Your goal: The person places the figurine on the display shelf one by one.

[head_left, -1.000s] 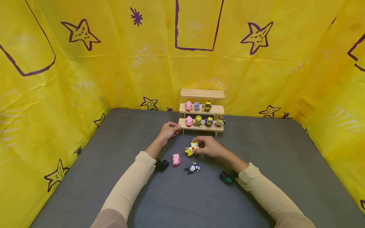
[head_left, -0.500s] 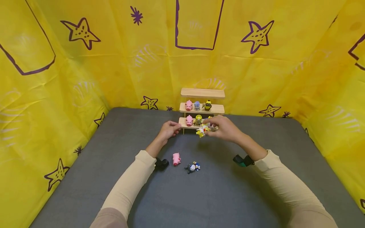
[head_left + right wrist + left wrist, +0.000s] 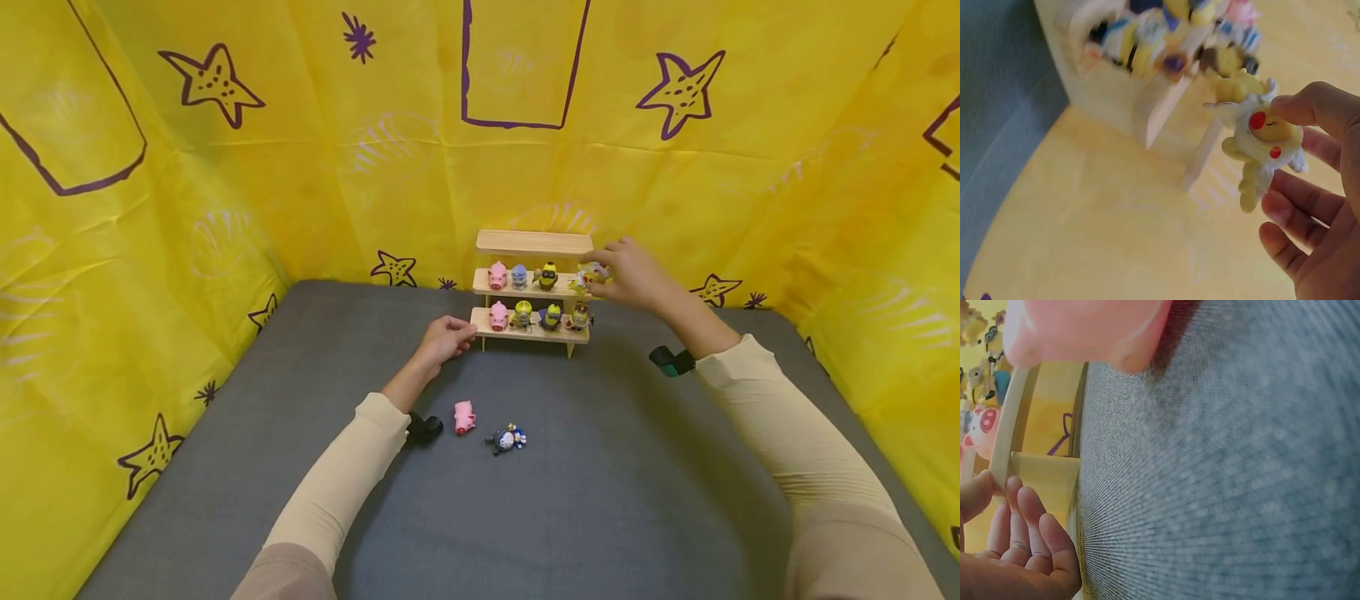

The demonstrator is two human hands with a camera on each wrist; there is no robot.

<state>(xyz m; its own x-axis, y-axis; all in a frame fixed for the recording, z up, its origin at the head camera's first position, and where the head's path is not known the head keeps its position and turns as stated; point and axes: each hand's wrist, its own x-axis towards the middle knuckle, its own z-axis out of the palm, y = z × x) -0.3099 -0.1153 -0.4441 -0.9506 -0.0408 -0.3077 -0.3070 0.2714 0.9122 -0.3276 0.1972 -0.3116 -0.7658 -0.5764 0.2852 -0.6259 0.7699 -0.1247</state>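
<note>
My left hand (image 3: 444,340) pinches the left end of the lowest tier of a wooden display shelf (image 3: 487,329). In the left wrist view, the thumb lies over the board's edge (image 3: 1005,447) and the fingertips are under it. A small yellow-and-white figurine with red cheeks (image 3: 1269,134) is pinched between the thumb and fingers of my right hand (image 3: 633,271). That hand is at the right end of the middle tier, beside a black-and-yellow figurine (image 3: 548,276). Whether the held figurine touches the board cannot be told.
A pink pig (image 3: 464,417) and a dark figurine with blue and white parts (image 3: 506,439) lie on the grey tabletop (image 3: 555,517). Several figurines stand on the lower two tiers, including a pink pig (image 3: 498,317) on the lowest. Yellow cloth (image 3: 300,208) surrounds the table.
My right hand has carried the yellow-and-white figurine from just above the tabletop up and right to the middle tier's right end. The left hand keeps its hold on the shelf.
</note>
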